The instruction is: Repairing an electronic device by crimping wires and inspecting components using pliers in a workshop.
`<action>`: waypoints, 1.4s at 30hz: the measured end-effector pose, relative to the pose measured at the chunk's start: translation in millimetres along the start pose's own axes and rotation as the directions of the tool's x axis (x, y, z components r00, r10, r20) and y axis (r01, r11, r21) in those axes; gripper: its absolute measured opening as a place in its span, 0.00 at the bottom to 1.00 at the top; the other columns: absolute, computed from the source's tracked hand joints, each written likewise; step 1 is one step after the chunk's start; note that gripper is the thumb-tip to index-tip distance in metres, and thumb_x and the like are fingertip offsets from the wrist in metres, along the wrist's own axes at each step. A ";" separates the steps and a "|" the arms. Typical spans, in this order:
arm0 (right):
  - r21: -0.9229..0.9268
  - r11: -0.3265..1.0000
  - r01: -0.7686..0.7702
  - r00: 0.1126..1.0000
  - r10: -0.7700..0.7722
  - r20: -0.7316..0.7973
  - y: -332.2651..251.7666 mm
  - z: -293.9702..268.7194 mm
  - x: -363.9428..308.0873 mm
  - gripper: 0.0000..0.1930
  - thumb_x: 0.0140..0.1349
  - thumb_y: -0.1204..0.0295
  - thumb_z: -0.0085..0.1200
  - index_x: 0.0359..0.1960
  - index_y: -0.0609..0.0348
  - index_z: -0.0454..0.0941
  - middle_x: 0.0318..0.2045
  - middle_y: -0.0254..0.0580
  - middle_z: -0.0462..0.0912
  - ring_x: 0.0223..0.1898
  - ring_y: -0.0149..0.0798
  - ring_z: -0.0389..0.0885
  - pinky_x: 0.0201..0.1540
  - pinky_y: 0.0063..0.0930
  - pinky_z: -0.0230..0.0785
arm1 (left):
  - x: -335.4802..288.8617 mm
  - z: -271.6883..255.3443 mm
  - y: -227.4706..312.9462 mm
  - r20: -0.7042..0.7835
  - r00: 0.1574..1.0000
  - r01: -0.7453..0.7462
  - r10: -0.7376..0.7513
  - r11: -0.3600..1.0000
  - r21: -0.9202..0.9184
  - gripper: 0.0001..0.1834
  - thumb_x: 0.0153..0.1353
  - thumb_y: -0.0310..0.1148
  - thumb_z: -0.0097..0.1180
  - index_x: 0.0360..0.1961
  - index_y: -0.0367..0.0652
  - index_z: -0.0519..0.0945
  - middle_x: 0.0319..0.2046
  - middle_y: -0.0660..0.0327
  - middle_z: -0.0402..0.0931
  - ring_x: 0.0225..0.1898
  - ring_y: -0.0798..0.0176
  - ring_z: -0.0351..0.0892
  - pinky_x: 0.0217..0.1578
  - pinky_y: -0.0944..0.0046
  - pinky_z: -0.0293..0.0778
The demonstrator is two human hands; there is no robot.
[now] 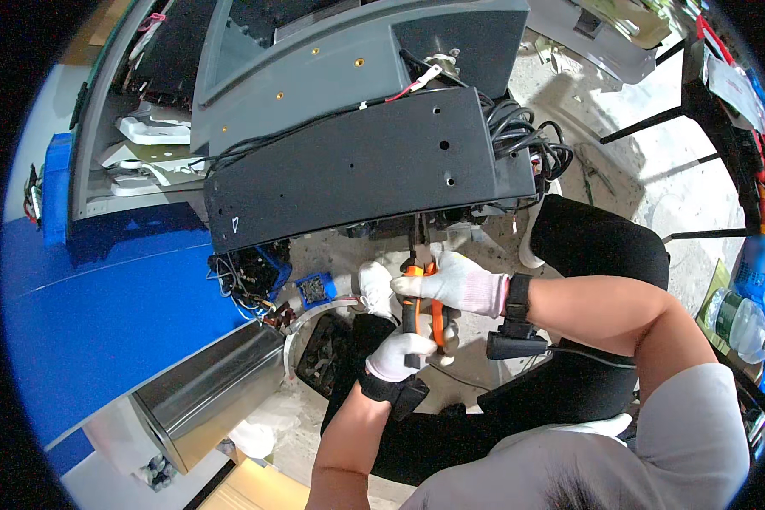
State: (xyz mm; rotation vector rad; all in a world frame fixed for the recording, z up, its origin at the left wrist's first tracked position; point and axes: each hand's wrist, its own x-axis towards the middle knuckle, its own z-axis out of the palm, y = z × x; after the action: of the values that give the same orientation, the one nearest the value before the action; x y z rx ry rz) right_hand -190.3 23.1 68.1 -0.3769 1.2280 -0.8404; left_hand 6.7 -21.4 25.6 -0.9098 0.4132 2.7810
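Left grip (402, 355) and right grip (460, 285) both wrapped round orange-black pliers (437, 321), probably stiff, moderately heavy, best held by the handles.

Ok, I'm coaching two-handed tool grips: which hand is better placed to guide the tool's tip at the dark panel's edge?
Probably the right hand: it holds the orange-and-black tool near its head, closer to the dark panel. The left hand sits lower, at the handle ends.
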 end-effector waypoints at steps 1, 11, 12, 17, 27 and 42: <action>0.003 1.000 -0.001 1.000 0.001 -0.009 11.8 -2.4 4.9 0.19 0.53 0.58 0.62 0.37 0.62 0.79 0.33 0.35 0.81 0.33 0.25 0.77 0.40 0.24 0.70 | 2.6 2.6 1.7 0.209 0.978 0.052 -0.012 0.981 -0.187 0.31 0.43 0.27 0.49 0.53 0.31 0.65 0.42 0.52 0.73 0.40 0.56 0.76 0.39 0.54 0.72; 0.262 0.948 0.180 0.983 -0.180 -0.023 40.5 2.0 23.6 0.08 0.58 0.70 0.56 0.36 0.59 0.80 0.31 0.33 0.81 0.31 0.28 0.76 0.36 0.23 0.69 | 14.0 -18.5 0.0 0.005 0.994 0.104 -0.105 0.985 0.138 0.32 0.52 0.39 0.56 0.57 0.37 0.64 0.49 0.53 0.72 0.45 0.51 0.76 0.44 0.47 0.74; 0.140 0.957 0.253 0.965 -0.238 -0.111 39.1 4.8 22.2 0.09 0.57 0.68 0.56 0.31 0.63 0.80 0.26 0.38 0.81 0.26 0.30 0.76 0.32 0.25 0.69 | 15.6 -16.1 -1.1 -0.126 0.992 0.045 -0.017 0.974 0.220 0.30 0.54 0.40 0.55 0.56 0.37 0.64 0.48 0.54 0.72 0.46 0.54 0.75 0.46 0.51 0.73; -0.275 0.957 0.096 0.946 -0.173 -0.272 50.4 4.6 36.2 0.21 0.54 0.57 0.57 0.18 0.67 0.76 0.14 0.49 0.76 0.15 0.40 0.74 0.22 0.34 0.68 | 23.4 -4.7 -18.1 -0.194 0.893 -0.075 0.407 0.558 0.827 0.37 0.51 0.34 0.62 0.58 0.35 0.56 0.51 0.55 0.67 0.52 0.59 0.68 0.51 0.61 0.67; -0.552 0.819 0.156 0.906 -0.341 -0.251 62.3 11.5 47.5 0.26 0.50 0.54 0.56 0.35 0.73 0.74 0.27 0.62 0.79 0.33 0.55 0.80 0.37 0.35 0.72 | 19.3 8.5 -19.0 -0.346 0.908 0.104 0.235 0.673 0.732 0.43 0.45 0.25 0.58 0.62 0.37 0.50 0.53 0.54 0.65 0.53 0.60 0.68 0.50 0.65 0.67; 0.360 0.919 0.161 0.970 -0.215 0.115 38.8 -2.8 22.8 0.11 0.56 0.69 0.60 0.38 0.59 0.78 0.31 0.32 0.80 0.34 0.25 0.76 0.38 0.22 0.69 | 12.4 -20.6 -3.2 -0.148 0.988 -0.032 0.036 0.999 0.026 0.22 0.54 0.31 0.51 0.52 0.40 0.68 0.46 0.55 0.73 0.50 0.57 0.72 0.52 0.57 0.69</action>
State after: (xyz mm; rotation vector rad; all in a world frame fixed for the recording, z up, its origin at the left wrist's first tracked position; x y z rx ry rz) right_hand -176.9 32.1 26.0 -0.2669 0.8869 -1.1536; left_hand 9.1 -23.8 1.6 -1.1192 0.4881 2.7418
